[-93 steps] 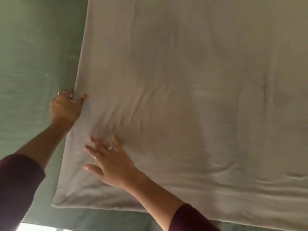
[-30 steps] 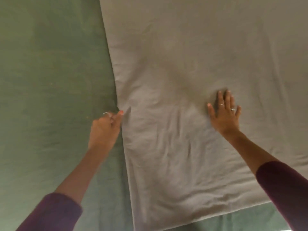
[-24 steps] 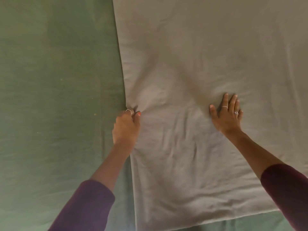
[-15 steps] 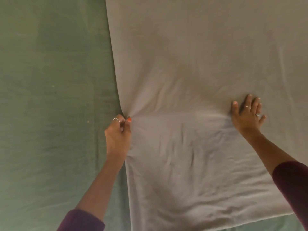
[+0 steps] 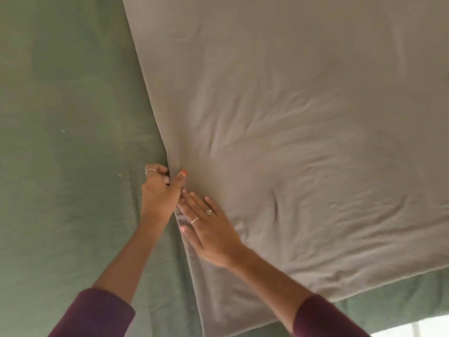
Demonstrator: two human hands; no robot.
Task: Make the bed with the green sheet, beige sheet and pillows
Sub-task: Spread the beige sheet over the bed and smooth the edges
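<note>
A beige sheet (image 5: 303, 105) lies spread over the right and middle of the bed, on top of a green sheet (image 5: 68, 117) that shows along the left and at the near edge. My left hand (image 5: 160, 190) pinches the beige sheet's left edge between thumb and curled fingers, and creases fan out from that spot. My right hand (image 5: 209, 229) lies flat on the beige sheet just right of the left hand, fingers straight and pointing toward it. No pillows are in view.
The beige sheet's near edge runs diagonally at the lower right, with a strip of green sheet (image 5: 388, 302) beyond it. A bright patch of floor (image 5: 418, 330) shows at the bottom right corner, past the bed's edge.
My right hand has slid left across the beige sheet from the right side to just beside my left hand. My left hand keeps its pinch on the sheet's edge.
</note>
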